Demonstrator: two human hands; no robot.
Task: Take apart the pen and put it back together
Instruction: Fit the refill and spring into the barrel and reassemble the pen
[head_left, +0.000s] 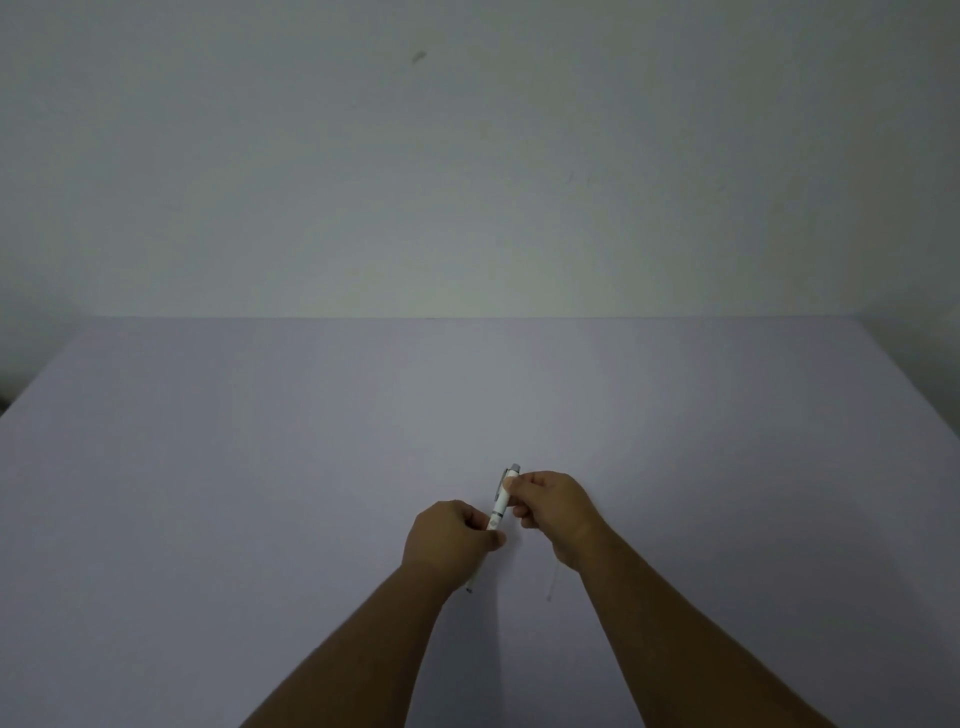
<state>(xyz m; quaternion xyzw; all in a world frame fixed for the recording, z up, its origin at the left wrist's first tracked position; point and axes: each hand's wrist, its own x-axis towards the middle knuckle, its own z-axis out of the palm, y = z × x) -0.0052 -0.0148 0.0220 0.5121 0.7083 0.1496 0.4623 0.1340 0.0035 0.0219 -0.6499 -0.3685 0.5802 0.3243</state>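
While both hands pinch it, white pen (502, 500) tilted — left hand (451, 538) low, right hand (551, 506) high.

Dim, even light is falling on the scene, leaving the table (260, 467) greyish and darkening toward the corners. Soft, faint shadows are sitting under the forearms. The wide lens is bowing the table's side edges outward.

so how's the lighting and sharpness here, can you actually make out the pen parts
Head view: dim, even light with dark corners and no glare; the white pen barrel with grey clip reads clearly between the left hand and right hand; the thin pale refill on the lilac table is faint.
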